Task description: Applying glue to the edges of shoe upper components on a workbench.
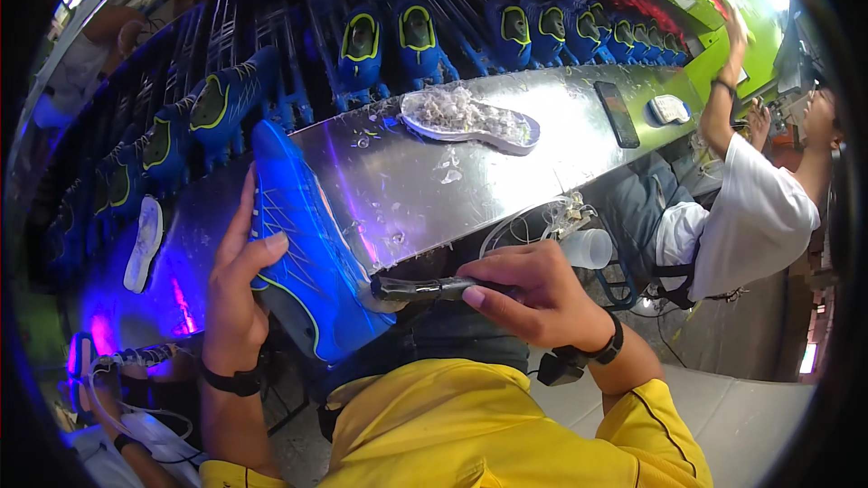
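Note:
A blue shoe (312, 253) with yellow-green collar trim is gripped by my left hand (240, 276), fingers behind it and thumb across its upper. It is tilted, toe pointing up and away, heel toward me, with its sole side facing right. In my right hand (529, 294) is a black-handled brush (420, 289), held level. Its pale tip meets the lower edge of the shoe near the heel. The bristles are too small and blurred to make out well. Both of my wrists wear black bands.
Beyond the metal bench (380, 181) runs a rack with several blue shoes (418, 36). On the bench lie a white sole (470, 122) heaped with pale scraps, a phone (617, 115), and another white sole (145, 244) at left. A co-worker in a white shirt (759, 212) sits at right, near a translucent cup (586, 248).

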`<state>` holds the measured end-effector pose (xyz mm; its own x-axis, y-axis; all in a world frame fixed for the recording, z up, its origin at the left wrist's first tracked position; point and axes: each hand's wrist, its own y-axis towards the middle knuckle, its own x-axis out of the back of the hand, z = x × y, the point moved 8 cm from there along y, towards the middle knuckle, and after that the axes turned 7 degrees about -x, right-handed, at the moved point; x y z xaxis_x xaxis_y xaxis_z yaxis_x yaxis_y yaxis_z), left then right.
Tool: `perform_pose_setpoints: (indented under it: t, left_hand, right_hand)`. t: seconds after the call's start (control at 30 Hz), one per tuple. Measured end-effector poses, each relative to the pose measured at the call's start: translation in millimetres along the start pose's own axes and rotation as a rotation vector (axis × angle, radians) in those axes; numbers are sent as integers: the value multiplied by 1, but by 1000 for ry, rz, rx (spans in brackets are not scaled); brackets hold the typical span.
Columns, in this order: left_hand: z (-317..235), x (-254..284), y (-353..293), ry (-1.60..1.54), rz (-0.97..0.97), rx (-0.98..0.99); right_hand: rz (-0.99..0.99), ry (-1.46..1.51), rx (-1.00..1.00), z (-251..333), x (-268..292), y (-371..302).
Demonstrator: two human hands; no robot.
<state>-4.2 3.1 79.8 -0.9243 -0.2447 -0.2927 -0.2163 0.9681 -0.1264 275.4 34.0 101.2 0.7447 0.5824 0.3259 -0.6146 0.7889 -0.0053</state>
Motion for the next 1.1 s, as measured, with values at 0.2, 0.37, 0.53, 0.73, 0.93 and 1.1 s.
perform_pose_setpoints:
  t: [0.2, 0.37, 0.53, 0.73, 0.93, 1.1]
  left_hand:
    - [5, 2, 11, -90, -67, 102]
    - [18, 4, 9, -158, -163, 248]
    - [19, -8, -6, -242, -202, 381]
    - [2, -20, -34, 138, 194, 46]
    - [48, -8, -56, -519, -55, 629]
    - [52, -36, -67, -746, -37, 712]
  right_hand:
    - [-107, -167, 121, 24, 28, 5]
    - [-118, -369, 212, 46, 49, 19]
    - [-212, -358, 398, 60, 63, 29]
    - [-227, -329, 536, 68, 73, 45]
    - [-235, -223, 589, 60, 74, 53]
    - [-150, -127, 503, 37, 71, 55]
